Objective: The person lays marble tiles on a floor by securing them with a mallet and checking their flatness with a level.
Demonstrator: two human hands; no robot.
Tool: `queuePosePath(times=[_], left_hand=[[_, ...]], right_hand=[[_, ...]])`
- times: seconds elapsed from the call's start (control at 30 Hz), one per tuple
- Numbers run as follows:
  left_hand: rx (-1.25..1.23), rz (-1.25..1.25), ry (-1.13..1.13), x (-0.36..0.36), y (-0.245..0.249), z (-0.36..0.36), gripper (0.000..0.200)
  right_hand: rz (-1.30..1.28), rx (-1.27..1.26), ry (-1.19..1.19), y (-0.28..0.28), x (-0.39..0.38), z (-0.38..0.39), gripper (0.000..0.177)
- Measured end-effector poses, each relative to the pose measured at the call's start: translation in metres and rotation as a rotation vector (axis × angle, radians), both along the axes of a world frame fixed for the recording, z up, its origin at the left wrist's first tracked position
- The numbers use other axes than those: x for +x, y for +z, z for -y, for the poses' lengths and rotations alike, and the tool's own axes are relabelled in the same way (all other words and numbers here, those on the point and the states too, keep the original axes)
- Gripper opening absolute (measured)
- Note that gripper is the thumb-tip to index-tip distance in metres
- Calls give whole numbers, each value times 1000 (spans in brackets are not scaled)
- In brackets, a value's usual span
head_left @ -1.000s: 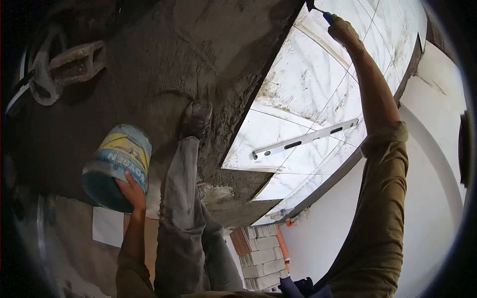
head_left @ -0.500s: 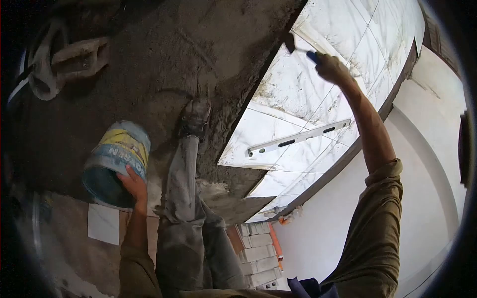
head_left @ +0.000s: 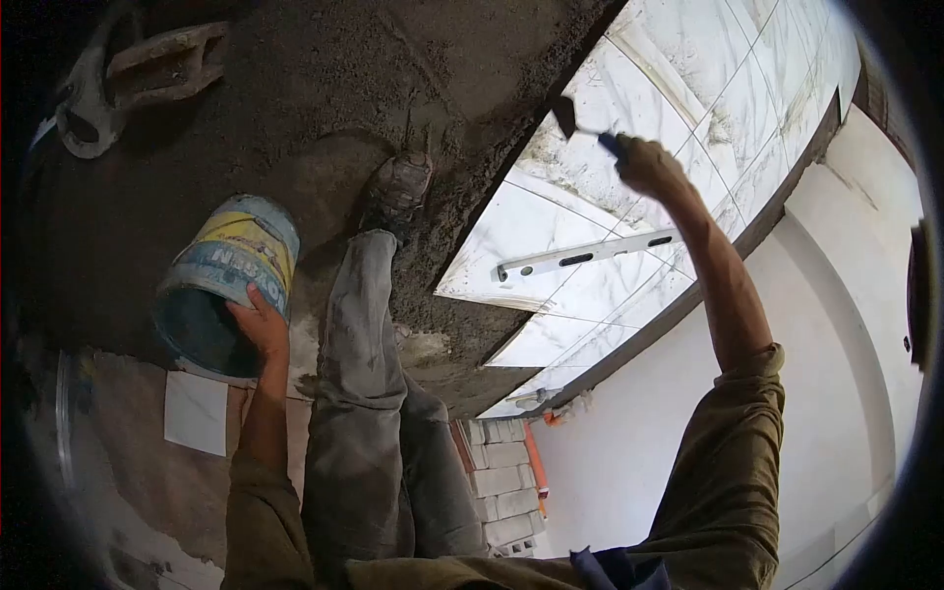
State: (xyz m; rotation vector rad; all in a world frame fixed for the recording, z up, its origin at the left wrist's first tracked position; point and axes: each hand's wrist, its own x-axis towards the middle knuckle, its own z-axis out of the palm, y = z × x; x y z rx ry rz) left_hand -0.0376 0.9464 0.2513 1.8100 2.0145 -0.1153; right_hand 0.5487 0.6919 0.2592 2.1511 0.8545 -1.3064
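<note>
My right hand is closed around the blue handle of a small trowel. Its dark blade sits over the edge of the white marbled tiles, where they meet the dark mortar. On the other side, my left hand grips the rim of a bucket with a yellow and blue label. That bucket is tipped, its mouth toward me and its inside dark. A spirit level lies across the tiles below the trowel.
Dark mortar covers the floor around my shoe. At upper left lies a wooden float with a grey looped object. A loose white tile is at lower left. Stacked blocks stand by the white wall.
The trowel has moved along the tile edge toward my feet, its blade turning slightly. My left hand keeps hold of the bucket. The whole view has shifted a little.
</note>
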Motion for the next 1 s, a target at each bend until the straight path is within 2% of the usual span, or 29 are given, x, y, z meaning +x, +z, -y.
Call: queuePosePath(times=[0.07,0.2,0.23,0.3,0.33,0.4,0.43,0.47,0.53,0.6,0.67,0.7,0.77,0.83,0.87,1.0], left_hand=[[-14,145,-64,4,5,0,68],[-8,150,-49,5,5,1,67],[-16,123,-30,4,3,1,66],[-23,95,-9,7,4,-3,65],[-29,109,-9,14,9,-4,65],[-38,127,1,12,10,-1,65],[-19,116,-15,3,3,1,65],[0,104,-36,-2,0,-1,65],[4,100,-30,4,2,-3,66],[-10,80,-31,7,8,0,67],[-25,189,-51,11,11,1,67],[-28,186,-61,12,10,0,67],[-57,163,-35,12,11,-2,65],[-74,137,-56,13,12,-4,63],[-101,102,-63,9,14,-5,61],[-58,147,-184,-4,9,-5,56]], right_hand=[[130,218,26,-37,36,17,36],[321,207,-135,-31,82,-22,35],[306,181,-81,-33,80,-19,35],[245,249,44,-62,63,21,37],[163,172,-18,-44,28,21,39],[148,191,88,-38,-40,53,41],[75,115,35,-19,-68,42,41],[-41,54,-38,-7,-83,35,39],[-96,-35,24,3,-85,22,37],[11,156,11,-27,-60,40,37],[167,203,-95,-48,-5,27,40],[261,202,-64,-60,23,16,39],[358,191,-57,-44,41,-6,37],[355,187,-34,-27,21,-17,33],[357,145,-11,-39,9,-2,32],[217,206,-69,-18,-117,44,32]])
